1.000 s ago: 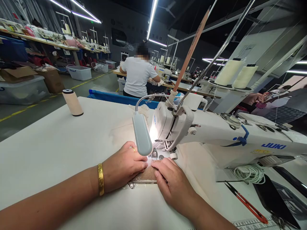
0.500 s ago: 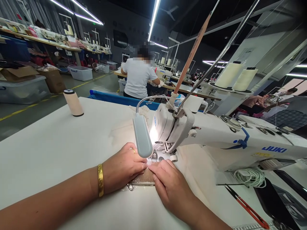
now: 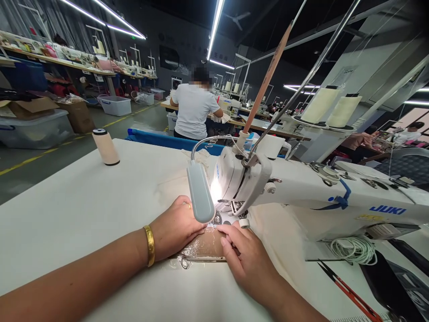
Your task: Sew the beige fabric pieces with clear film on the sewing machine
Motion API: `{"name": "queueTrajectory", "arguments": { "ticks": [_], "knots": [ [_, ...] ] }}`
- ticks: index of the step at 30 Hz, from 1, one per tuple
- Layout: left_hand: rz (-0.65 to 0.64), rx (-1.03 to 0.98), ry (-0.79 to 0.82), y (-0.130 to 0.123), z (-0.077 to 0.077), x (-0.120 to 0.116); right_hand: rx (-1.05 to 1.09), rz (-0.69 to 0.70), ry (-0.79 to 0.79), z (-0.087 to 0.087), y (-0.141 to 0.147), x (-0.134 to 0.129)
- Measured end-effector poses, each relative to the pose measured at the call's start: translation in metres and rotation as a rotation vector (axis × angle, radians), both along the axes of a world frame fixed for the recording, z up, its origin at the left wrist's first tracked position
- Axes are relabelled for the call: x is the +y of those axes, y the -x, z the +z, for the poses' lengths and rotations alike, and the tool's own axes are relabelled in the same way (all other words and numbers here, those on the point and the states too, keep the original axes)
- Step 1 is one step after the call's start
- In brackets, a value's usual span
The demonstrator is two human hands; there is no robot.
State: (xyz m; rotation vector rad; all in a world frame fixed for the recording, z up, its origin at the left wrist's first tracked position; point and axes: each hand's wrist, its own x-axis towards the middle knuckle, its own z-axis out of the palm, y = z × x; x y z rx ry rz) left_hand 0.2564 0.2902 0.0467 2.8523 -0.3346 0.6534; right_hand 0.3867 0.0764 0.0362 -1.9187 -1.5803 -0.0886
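In front of the needle area of a white sewing machine (image 3: 231, 179), my left hand (image 3: 179, 226) presses down with its fingers close together on thin pale fabric (image 3: 278, 239). The lamp head hides some of its fingertips. My right hand (image 3: 246, 250) is just right of the needle plate, index finger stretched towards it. A small gap shows between its thumb and index finger, both near the fabric's edge. Between the hands lies a shiny brown patch (image 3: 204, 246) under clear film. The grey lamp head (image 3: 201, 192) hangs over the work, lit beneath.
A peach thread cone (image 3: 106, 147) stands on the table's far left. Red-handled tweezers (image 3: 350, 288), a coil of pale green cord (image 3: 353, 249) and a black object (image 3: 385, 286) lie at the right. Beyond the table sits a person in white (image 3: 194, 109).
My right hand has shifted a little right, its thumb and index finger further apart. More of the brown patch shows between my hands. The view has moved slightly.
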Motion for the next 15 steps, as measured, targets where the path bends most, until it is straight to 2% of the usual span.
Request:
{"name": "queueTrajectory", "arguments": {
  "ticks": [7,15],
  "knots": [
    [0.047,-0.018,0.007,-0.0034,-0.0008,0.0014,-0.021,-0.069,-0.054,0.0055,-0.0058,0.0017],
    [0.102,0.044,-0.02,-0.003,-0.0006,0.0009,-0.027,-0.034,-0.123,0.0032,-0.0045,-0.0003]
  ]
}}
